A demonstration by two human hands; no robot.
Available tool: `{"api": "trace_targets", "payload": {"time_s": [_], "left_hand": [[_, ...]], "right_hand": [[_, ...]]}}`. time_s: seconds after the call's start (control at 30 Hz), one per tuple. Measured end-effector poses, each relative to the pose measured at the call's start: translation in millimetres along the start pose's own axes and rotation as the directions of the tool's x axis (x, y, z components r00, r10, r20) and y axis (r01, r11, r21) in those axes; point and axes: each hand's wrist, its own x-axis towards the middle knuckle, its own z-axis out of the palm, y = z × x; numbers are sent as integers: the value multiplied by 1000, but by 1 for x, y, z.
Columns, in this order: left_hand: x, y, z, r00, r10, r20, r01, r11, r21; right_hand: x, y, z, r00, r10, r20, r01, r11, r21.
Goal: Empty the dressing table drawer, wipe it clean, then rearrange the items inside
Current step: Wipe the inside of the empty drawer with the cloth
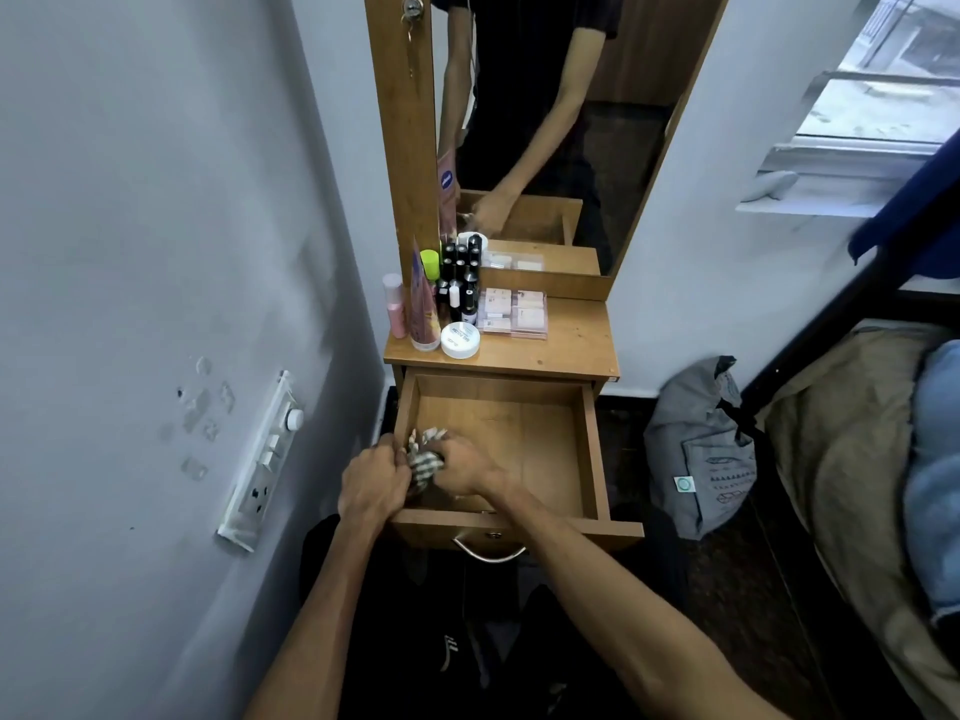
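A striped cloth (425, 462) is gripped by both hands inside the open drawer (524, 439).
The cloth is bunched between the curled fingers of the left hand (375, 483) and right hand (464, 467), at the drawer's front left corner. Bottles (457, 288), a white jar (460, 340) and flat packets (513, 313) are stood on the tabletop (566, 340).

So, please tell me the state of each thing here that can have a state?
drawer: pulled open, emptied except for the cloth
checked cloth: bunched up, in the drawer's near left corner
left hand: grips the cloth
right hand: grips the cloth
white jar: lid on, on the tabletop
pink tube: upright, cap down
key: in the lock
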Motion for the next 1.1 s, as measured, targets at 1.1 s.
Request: {"api": "trace_targets", "payload": {"time_s": [1.1], "left_hand": [[-9,8,-9,999,12,36,-11,1000,-18]], "right_hand": [[-112,66,-124,891,-105,442,-63,935,349]]}}
